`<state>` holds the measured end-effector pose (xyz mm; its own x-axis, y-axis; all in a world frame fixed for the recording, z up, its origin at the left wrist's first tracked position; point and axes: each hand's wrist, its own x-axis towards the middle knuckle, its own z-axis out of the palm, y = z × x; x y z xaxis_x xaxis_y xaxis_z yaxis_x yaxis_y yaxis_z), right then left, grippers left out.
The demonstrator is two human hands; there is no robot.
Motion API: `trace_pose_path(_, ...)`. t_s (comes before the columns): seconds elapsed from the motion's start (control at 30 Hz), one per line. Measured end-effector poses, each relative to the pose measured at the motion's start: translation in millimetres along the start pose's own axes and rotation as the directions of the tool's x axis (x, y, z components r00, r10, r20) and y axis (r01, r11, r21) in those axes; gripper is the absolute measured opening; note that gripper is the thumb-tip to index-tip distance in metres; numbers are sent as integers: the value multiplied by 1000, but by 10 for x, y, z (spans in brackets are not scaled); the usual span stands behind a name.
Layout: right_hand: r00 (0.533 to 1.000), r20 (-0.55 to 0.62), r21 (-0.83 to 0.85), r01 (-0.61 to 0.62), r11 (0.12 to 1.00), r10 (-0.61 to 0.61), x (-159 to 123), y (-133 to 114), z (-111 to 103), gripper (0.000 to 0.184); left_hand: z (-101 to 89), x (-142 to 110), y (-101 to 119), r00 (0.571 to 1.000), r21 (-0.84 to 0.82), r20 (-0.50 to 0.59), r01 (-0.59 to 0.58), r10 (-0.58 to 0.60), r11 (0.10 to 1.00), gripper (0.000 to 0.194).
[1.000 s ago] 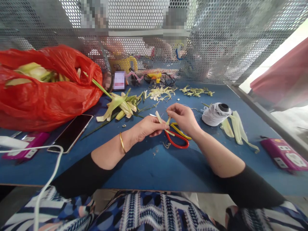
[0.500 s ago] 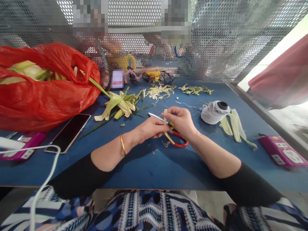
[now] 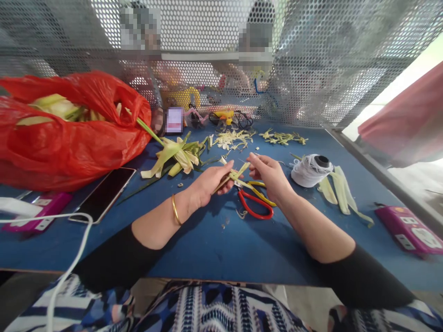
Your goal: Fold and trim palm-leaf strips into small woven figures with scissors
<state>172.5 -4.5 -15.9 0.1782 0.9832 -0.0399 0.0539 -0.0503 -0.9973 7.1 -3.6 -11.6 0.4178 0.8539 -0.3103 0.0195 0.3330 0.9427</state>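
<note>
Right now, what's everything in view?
Table: 1, blue, underneath
Mesh screen: 1, grey, rear
People: at least 2, blurred, beyond mesh
Bag: 1, red, left
Phone: 1, black, by bag
Lit screen: 1, pale, rear
Power strips: 2, purple, either side
Cable: 1, white, left
Leaf piles: 3, greenish, rear
Scissors: 1, red-yellow, centre
Thread spool: 1, white, right
Loose leaves: several, greenish, beside spool
Leaf strips: several, greenish, centre
Bangle: 1, gold, left wrist
Left hand: 1, bare, holding strips
Right hand: 1, bare, beside scissors

Scissors (image 3: 256,204), one pair; red bag (image 3: 69,152), one; thread spool (image 3: 309,171), one; purple boxes (image 3: 410,229), two; gold bangle (image 3: 176,210), one.
</note>
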Motion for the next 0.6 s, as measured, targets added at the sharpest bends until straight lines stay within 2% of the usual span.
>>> trace_pose_path(0.07,986,144,40,-88,995,82,-17,-8,-5,51,5,2,-2,1000,7,-15,11,-11,1000,47)
trace_pose_path(0.13,968,232,62,-112,992,94,-43,0,6,52,22,-6,-11,1000,49,-11,15,-14,999,41)
trace_pose_path(0.23,981,186,91,-78,993,60,-64,45,41,50,58,-26,-32,998,86,64,-26,20,996,27)
trace_pose_path(0.3,991,130,89,-33,995,21,-53,84,58,46,80,-35,-48,992,75,116,-62,53,995,27)
trace_pose_path(0.37,994,106,32,19,999,-22,-29,99,53,39,89,-36,-58,992,53,117,-62,56,997,29)
trace_pose_path(0.43,989,42,-90,144,985,-141,-18,67,22,31,78,-28,-51,998,-15,65,-23,24,1000,23)
trace_pose_path(0.47,968,-14,-178,245,953,-251,-25,32,2,27,63,-22,-39,999,-73,34,-5,8,997,18)
trace_pose_path(0.5,922,-72,-276,349,895,-382,-43,-8,-16,22,43,-15,-22,1000,-141,7,1,0,990,13)
trace_pose_path(0.53,856,-110,-373,436,819,-506,-73,-49,-29,19,20,-7,-1,1000,-212,-13,-7,5,977,10)
trace_pose_path(0.57,800,-109,-448,490,748,-590,-111,-83,-33,18,-4,0,21,999,-274,-27,-30,24,961,9)
trace_pose_path(0.6,782,-77,-487,511,708,-618,-153,-104,-26,22,-25,6,42,998,-326,-41,-66,55,943,10)
